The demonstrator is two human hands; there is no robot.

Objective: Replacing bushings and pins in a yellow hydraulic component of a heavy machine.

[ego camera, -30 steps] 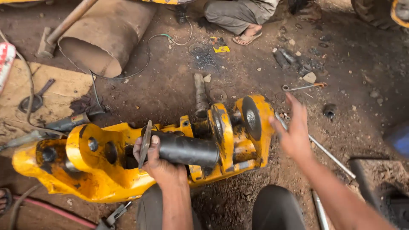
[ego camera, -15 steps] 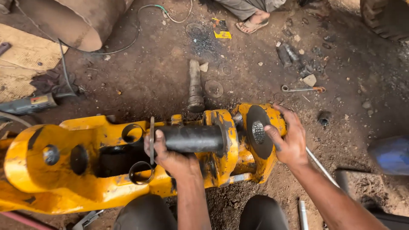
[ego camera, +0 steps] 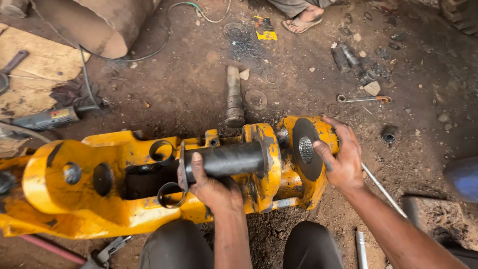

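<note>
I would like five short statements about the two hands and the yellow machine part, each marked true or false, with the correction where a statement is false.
1. The left hand grips a dark steel pin set into the yellow machine part. True.
2. The right hand holds a spanner. False: it rests on the dark round disc at the part's end; the spanner lies on the ground beyond.
3. The yellow part lies on bare dirt. True.
4. The angle grinder is in the left hand. False: it lies on the ground, far left.
5. A sandalled foot shows at the top edge. True.
</note>
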